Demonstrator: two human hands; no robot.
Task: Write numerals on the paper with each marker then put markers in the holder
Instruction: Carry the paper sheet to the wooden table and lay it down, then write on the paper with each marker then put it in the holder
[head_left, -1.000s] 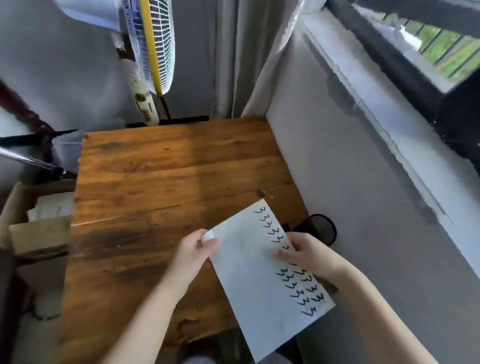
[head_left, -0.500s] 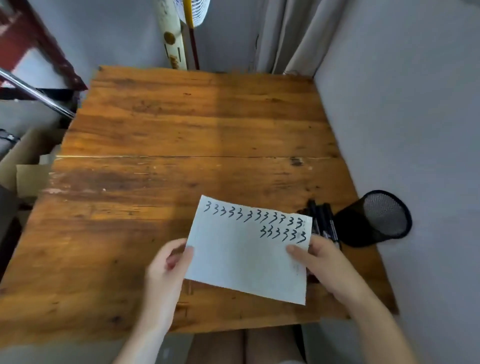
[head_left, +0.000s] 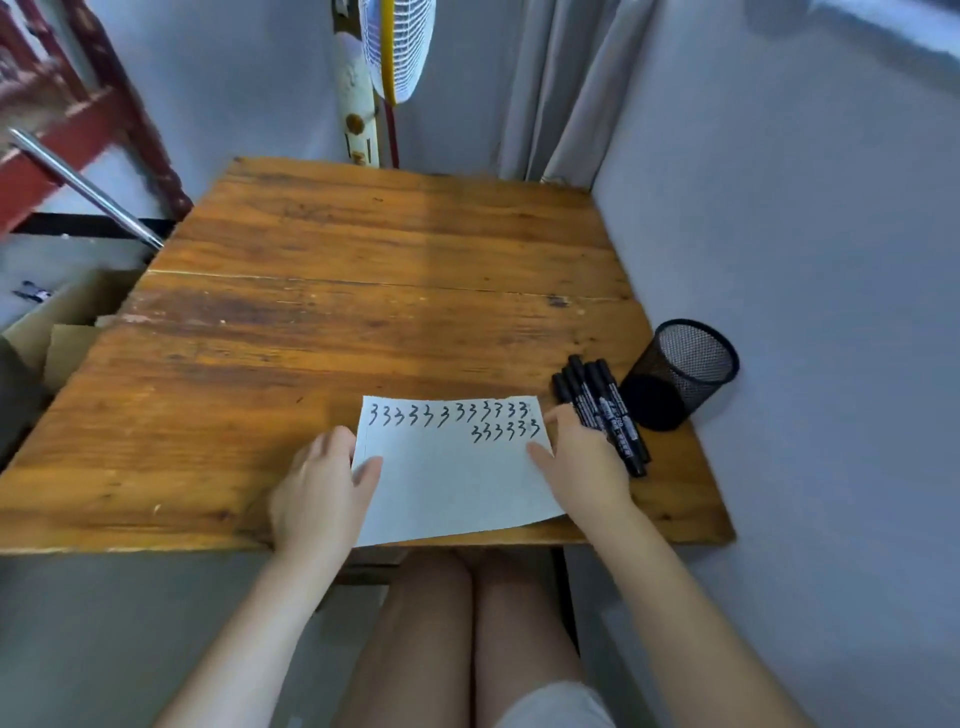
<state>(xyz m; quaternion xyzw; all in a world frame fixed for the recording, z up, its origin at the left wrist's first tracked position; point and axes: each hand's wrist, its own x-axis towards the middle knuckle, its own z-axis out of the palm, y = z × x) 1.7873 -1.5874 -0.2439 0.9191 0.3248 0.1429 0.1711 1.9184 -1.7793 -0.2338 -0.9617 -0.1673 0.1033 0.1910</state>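
While flat, paper (head_left: 452, 478) between both hands, touching.

One head-worn view — looking steeply down, close over the table's (head_left: 363, 312) near edge.

The right hand (head_left: 582, 462) covers the near ends of the black markers (head_left: 602, 405) and the paper's (head_left: 452, 478) right edge. The fan (head_left: 397, 47) is cut off by the top edge; marker label print is too small to read.
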